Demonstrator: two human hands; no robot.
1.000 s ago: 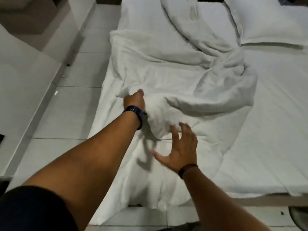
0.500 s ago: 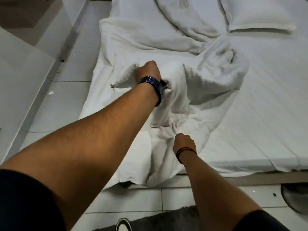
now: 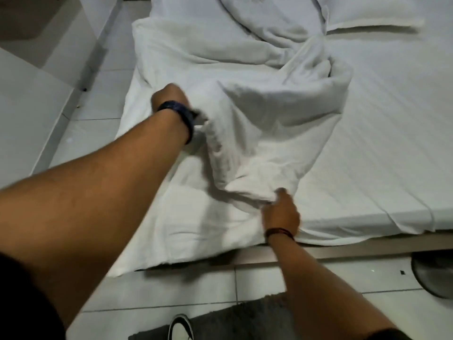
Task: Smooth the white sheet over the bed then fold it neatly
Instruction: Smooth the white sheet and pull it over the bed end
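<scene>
1. A bed with a smooth white fitted cover fills the right and far part of the scene; its near edge sits on a low pale base.
2. A rumpled white sheet lies on the bed's left half, bunched in the middle, with its near left corner hanging over the edge toward the floor.
3. A white pillow lies flat at the far right.
4. The pale tiled floor carries a dark grey mat at the near edge.

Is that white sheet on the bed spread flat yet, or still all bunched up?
Bunched up. The white sheet lies in twisted heaps, and both the left hand and right hand grip gathered folds.
</scene>
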